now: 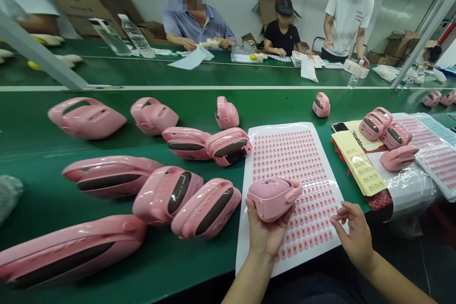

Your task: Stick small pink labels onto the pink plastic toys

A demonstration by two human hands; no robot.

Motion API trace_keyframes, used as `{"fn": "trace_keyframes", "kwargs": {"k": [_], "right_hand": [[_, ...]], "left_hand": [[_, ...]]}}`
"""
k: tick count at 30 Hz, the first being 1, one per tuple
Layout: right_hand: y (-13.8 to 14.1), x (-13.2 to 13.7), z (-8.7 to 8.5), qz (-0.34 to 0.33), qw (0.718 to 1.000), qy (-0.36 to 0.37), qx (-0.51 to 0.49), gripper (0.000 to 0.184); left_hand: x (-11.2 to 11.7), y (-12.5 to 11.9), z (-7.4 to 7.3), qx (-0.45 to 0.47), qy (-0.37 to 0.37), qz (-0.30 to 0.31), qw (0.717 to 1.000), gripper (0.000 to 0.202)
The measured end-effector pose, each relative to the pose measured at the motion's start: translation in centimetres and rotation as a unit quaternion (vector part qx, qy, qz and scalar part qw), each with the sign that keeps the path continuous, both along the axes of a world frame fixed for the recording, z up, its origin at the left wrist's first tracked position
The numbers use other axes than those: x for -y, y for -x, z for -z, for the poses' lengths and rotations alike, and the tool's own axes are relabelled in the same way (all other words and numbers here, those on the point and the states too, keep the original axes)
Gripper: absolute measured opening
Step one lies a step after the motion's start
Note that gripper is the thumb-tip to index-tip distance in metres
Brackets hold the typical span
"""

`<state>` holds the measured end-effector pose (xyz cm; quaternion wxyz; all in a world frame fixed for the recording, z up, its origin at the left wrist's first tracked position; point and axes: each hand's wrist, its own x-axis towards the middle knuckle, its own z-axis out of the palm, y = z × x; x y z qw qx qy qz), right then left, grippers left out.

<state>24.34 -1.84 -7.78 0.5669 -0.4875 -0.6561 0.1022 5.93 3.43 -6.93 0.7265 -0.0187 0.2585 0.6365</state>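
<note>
My left hand [265, 232] holds up a small pink plastic device with a carry handle [272, 199], fingers wrapped round its underside. Printed figures show faintly on its upper face. Beneath it lies a white sheet of small pink stickers [295, 152], set in rows. At the sheet's right edge is my right hand [354, 232], thumb and fingertips drawn close together. Anything between those fingertips is too small to make out. Several like pink devices [206, 209] with dark front panels stand to the left, on the green table [199, 266].
More pink devices [396, 135] rest at the right beside yellow paper [359, 164], a phone [339, 127] and further sticker sheets [436, 152]. A white rail [213, 88] crosses the table. Beyond it, co-workers [199, 23] handle papers near water bottles [137, 38].
</note>
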Motion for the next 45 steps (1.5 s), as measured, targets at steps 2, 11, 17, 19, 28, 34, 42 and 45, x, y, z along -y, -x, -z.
{"fn": "trace_keyframes", "kwargs": {"k": [2, 11, 17, 19, 28, 34, 42, 45], "right_hand": [[2.3, -1.1, -1.8, -0.011, 0.998, -0.025, -0.047, 0.041], [8.6, -3.2, -4.5, -0.013, 0.990, -0.130, -0.054, 0.056], [9.4, -3.1, -4.8, 0.010, 0.990, -0.122, -0.067, 0.056], [9.6, -3.0, -4.8, 0.008, 0.991, -0.114, -0.074, 0.055], [10.0, -2.8, -4.3, -0.010, 0.993, -0.083, -0.088, 0.050], [9.4, -3.3, -4.8, -0.019, 0.992, -0.120, -0.019, 0.053], [8.0, -3.8, -4.7, -0.054, 0.985, -0.148, 0.064, 0.065], [7.9, -3.8, -4.9, -0.052, 0.983, -0.163, 0.061, 0.067]], "left_hand": [[0.6, 0.0, 0.4, 0.035, -0.034, 0.006, 0.999, 0.065], [2.3, 0.9, 2.3, 0.077, -0.195, 0.082, 0.974, 0.068], [2.4, 0.7, 1.9, 0.063, -0.225, 0.078, 0.969, 0.065], [2.5, 0.7, 1.7, 0.060, -0.238, 0.074, 0.967, 0.062], [2.4, 1.0, 1.5, 0.072, -0.239, 0.056, 0.967, 0.057], [2.4, 1.3, 1.7, 0.084, -0.224, 0.077, 0.968, 0.065], [2.6, 0.7, 1.1, 0.071, -0.219, 0.097, 0.968, 0.044], [2.7, 0.8, 1.7, 0.088, -0.212, 0.107, 0.967, 0.052]]}}
